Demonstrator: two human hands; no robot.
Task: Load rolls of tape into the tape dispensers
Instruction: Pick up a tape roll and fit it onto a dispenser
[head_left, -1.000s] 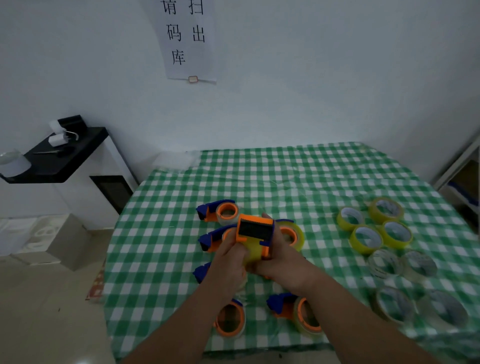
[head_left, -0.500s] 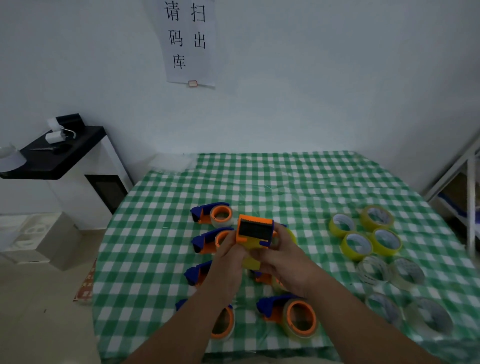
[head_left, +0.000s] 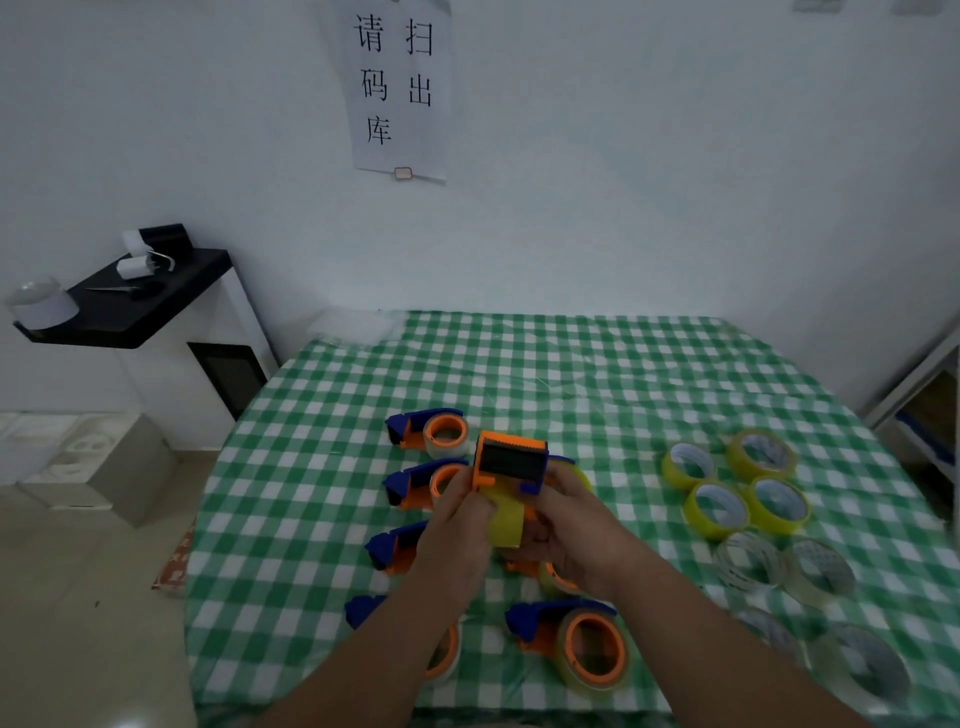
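An orange and blue tape dispenser (head_left: 510, 461) with a yellow tape roll (head_left: 506, 519) in it is held up above the table's middle. My left hand (head_left: 457, 525) grips its left side and touches the yellow tape. My right hand (head_left: 576, 525) grips its right side from below. Several loaded orange and blue dispensers lie on the cloth: one at the back (head_left: 431, 430), one at the front right (head_left: 576, 644), others partly hidden under my arms. Yellow tape rolls (head_left: 719, 509) and clear tape rolls (head_left: 784, 569) lie at the right.
The table has a green and white checked cloth (head_left: 597, 374); its front edge runs just below my forearms. A black shelf (head_left: 140, 306) with small items stands at the left beside the wall. A metal rack (head_left: 924, 395) stands at the right edge.
The view has tilted up a little, so the table sits lower in frame. My hands keep hold of the dispenser, and more of the yellow tape shows between them.
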